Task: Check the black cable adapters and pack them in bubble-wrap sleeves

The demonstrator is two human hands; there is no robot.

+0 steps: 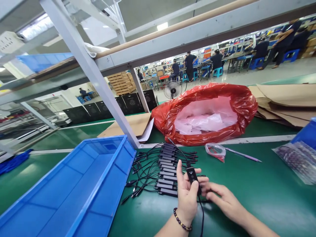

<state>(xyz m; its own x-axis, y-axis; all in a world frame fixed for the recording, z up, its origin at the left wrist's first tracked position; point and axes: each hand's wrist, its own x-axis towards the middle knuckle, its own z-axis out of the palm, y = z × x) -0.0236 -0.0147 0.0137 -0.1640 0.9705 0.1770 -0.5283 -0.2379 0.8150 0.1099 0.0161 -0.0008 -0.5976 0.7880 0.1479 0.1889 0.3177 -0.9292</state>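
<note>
My left hand (pixel 187 194), with a dark bead bracelet at the wrist, is closed round a small black inline controller (pixel 192 175) whose cable hangs down past my wrist. My right hand (pixel 221 197) rests beside it on the green table (pixel 259 194), its fingertips touching the lower end of the controller and cable. Just beyond my hands lies a neat row of several identical black controllers (pixel 168 168) with their cables fanned out to both sides.
A large blue plastic bin (pixel 74 187) stands at the left. A red plastic bag (pixel 204 113) of white slips lies behind, with a small clear bag (pixel 216 150), a purple pen (pixel 243 154), cardboard sheets (pixel 286 98) and a packet of cables (pixel 298 159). Other people work far behind.
</note>
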